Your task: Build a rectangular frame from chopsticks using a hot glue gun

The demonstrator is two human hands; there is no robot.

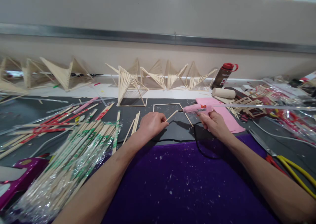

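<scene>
My left hand (151, 124) is closed on a thin wooden stick (172, 115), whose free end points up and right. My right hand (214, 122) grips a pink hot glue gun (197, 109), and its nozzle almost touches the stick's tip. A clear glue rod sticks out of the gun's back toward the right. Just behind the tip lies a square frame of sticks (170, 108) flat on the dark mat. The gun's black cord (197, 145) loops down over a purple cloth (182, 184).
Bundles of wrapped chopsticks (74, 158) lie at the left. Several finished stick sculptures (153, 77) line the back wall, beside a red-capped bottle (224, 75). A pink pad (227, 115) and yellow-handled pliers (293, 171) are at the right.
</scene>
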